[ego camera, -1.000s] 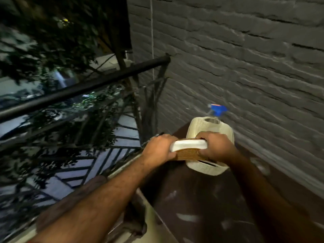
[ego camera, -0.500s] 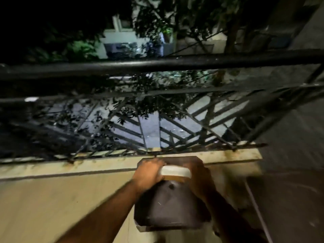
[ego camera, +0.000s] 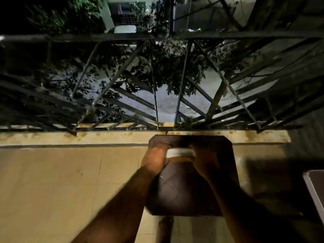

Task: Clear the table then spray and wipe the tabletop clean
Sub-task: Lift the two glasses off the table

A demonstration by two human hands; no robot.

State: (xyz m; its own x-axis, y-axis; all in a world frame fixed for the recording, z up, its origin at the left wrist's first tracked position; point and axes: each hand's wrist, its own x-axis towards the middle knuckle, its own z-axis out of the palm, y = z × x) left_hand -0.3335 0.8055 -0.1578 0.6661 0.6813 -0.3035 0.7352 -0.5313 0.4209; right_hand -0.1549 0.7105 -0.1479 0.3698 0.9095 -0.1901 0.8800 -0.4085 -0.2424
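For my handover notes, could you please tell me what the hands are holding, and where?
Both the left hand and right hand grip a white-rimmed brown container at its opposite ends.

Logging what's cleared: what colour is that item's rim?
White rim, brown below; head view.

No readable text, labels, brands, numbers or signs anywhere in the head view. Frame is dark and motion-blurred.
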